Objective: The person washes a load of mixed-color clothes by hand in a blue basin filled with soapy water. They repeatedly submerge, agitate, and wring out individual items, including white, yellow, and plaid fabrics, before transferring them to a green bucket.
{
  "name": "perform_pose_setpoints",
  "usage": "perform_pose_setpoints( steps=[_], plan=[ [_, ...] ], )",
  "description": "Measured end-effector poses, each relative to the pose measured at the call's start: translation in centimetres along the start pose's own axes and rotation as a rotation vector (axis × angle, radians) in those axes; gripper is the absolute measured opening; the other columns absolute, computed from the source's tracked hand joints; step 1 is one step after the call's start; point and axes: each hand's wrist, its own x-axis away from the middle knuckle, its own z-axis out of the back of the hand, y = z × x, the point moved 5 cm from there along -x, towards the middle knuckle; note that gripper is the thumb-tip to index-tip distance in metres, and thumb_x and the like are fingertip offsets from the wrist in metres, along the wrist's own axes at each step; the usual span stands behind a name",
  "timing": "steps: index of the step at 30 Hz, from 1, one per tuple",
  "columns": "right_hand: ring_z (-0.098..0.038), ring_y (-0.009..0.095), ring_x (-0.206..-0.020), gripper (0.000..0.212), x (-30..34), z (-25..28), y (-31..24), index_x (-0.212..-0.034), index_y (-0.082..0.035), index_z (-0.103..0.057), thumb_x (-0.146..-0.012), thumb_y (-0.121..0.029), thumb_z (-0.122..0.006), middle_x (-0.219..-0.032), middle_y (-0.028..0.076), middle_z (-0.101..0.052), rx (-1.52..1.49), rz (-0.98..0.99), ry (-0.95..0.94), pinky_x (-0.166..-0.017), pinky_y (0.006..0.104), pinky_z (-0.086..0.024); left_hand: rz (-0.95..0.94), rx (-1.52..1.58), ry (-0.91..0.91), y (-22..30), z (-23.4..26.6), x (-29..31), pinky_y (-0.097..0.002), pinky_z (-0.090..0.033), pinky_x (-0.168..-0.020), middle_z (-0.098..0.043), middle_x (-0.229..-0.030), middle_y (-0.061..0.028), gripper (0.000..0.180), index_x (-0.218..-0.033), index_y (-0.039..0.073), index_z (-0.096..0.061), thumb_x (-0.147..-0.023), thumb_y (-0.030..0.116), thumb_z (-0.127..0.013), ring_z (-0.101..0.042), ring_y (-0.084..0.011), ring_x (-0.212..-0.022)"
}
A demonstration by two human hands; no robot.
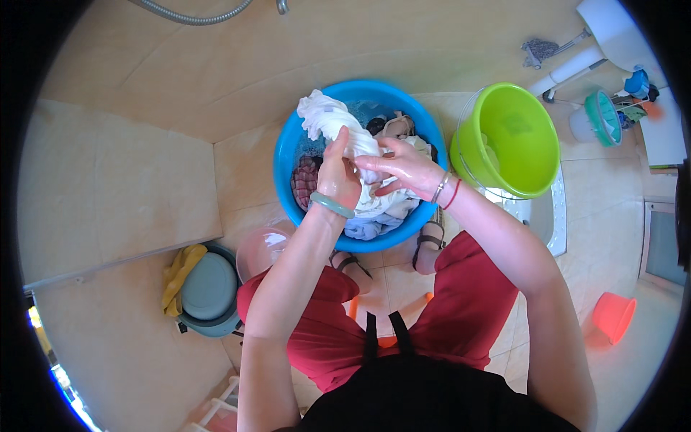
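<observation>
A wet white cloth (327,117), twisted into a thick roll, slants over a blue basin (283,176). My left hand (337,175), wearing a pale green bangle, is closed around its lower part, thumb up along the side; the other fingers are mostly hidden. My right hand (407,170), with a silver bracelet and a red string, reaches in from the right. Its fingers are spread loosely against the cloth's lower end. Below my hands lie a red checked garment (305,180), a light blue garment (374,225) and other wet laundry, with sudsy water (366,109) at the back.
A lime green bucket (529,144) with a wire handle stands right of the basin, beside a white squat toilet (551,219). A pink translucent basin (260,247) and stacked grey-blue basins (209,286) are at left. An orange-red bucket (614,317) sits far right. A shower hose (198,16) hangs above.
</observation>
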Motion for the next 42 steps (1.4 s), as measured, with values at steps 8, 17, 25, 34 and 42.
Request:
perform_pose_setpoints(
  steps=[8,17,25,34,42],
  plan=[
    [-0.059,0.012,-0.093,0.053,7.8,6.4,-6.0,-0.121,-0.004,-0.058,-0.073,-0.012,-0.080,-0.107,0.004,-0.060,0.296,0.584,0.264,-0.084,0.0256,-0.049,0.053,0.359,0.034,-0.4,0.6,-0.1,-0.0412,-0.044,-0.096,-0.044,-0.138,-0.0131,0.061,-0.133,0.013,-0.042,-0.086,0.045,-0.066,-0.043,-0.0308,-0.125],
    [-0.060,0.012,-0.079,0.044,8.3,9.6,-5.7,-0.117,-0.003,-0.057,-0.080,-0.018,-0.076,-0.093,0.005,-0.061,0.048,0.433,0.328,-0.055,0.0236,-0.051,0.141,-0.246,0.157,-3.1,3.6,-3.1,-0.0399,-0.038,-0.094,-0.057,-0.113,0.0012,0.026,-0.111,0.021,-0.057,-0.092,0.038,-0.058,-0.047,-0.0145,-0.108],
    [-0.059,0.010,-0.074,0.052,10.2,13.9,-3.3,-0.122,0.004,-0.052,-0.084,-0.026,-0.072,-0.096,0.007,-0.061,-0.010,0.321,0.474,-0.046,0.0240,-0.048,0.280,0.234,-0.348,-6.0,-7.3,-3.0,-0.0712,-0.031,-0.100,-0.022,-0.153,-0.0122,0.080,-0.146,0.021,-0.028,-0.085,0.071,-0.044,-0.023,-0.0431,-0.137],
    [-0.064,0.022,-0.097,0.047,18.8,22.6,3.0,-0.128,-0.003,-0.047,-0.089,-0.022,-0.064,-0.111,0.012,-0.062,-0.485,0.467,0.728,-0.073,0.0340,-0.054,0.281,-0.212,-0.477,-12.2,-18.7,-5.5,-0.0650,-0.036,-0.101,-0.042,-0.136,-0.0099,0.066,-0.138,0.019,-0.040,-0.087,0.058,-0.056,-0.039,-0.0301,-0.127],
    [-0.063,0.022,-0.093,0.047,19.1,27.9,11.8,-0.126,-0.003,-0.050,-0.088,-0.028,-0.065,-0.114,0.012,-0.060,-0.589,0.399,0.905,-0.080,0.0360,-0.053,-0.183,-1.472,-0.200,-21.1,-15.6,-11.6,-0.0368,-0.048,-0.090,-0.059,-0.122,-0.0148,0.029,-0.107,0.017,-0.069,-0.080,0.029,-0.068,-0.058,-0.0261,-0.108]
  ],
)
